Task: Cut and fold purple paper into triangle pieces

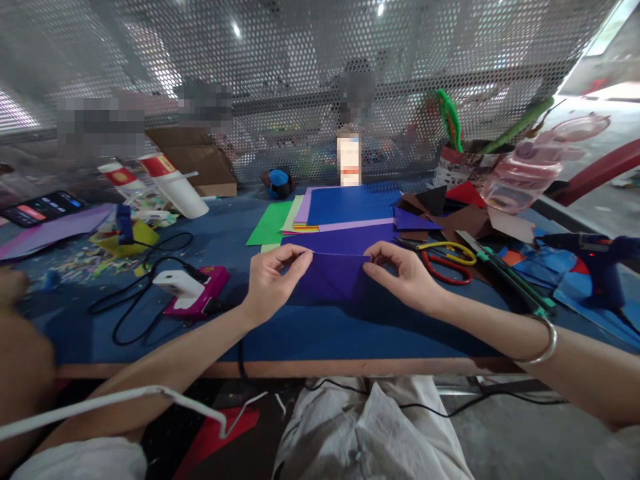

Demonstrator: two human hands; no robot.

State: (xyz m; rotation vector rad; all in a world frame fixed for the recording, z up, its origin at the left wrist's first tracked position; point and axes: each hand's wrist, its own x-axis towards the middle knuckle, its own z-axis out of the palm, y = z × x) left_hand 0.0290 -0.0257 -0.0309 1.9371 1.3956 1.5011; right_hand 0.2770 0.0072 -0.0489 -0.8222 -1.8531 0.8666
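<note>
A piece of purple paper (337, 277) is held up just above the blue table, near its front edge. My left hand (277, 277) pinches its upper left corner between thumb and fingers. At the upper right corner, my right hand (400, 273) grips the same paper in a pinch; a silver bangle circles that wrist. Behind the paper lies a stack of coloured sheets, with a blue sheet (350, 205) on top and a green sheet (267, 225) at its left. Scissors with red and yellow handles (447, 262) rest right beside my right hand.
On the right are a green cutter (515, 280), a blue glue gun (600, 257), brown paper scraps and a pink bottle (525, 170). To the left are a magenta power strip (215, 290) with black cables, paper scraps, white cups (175, 190) and a person's arm (23, 340).
</note>
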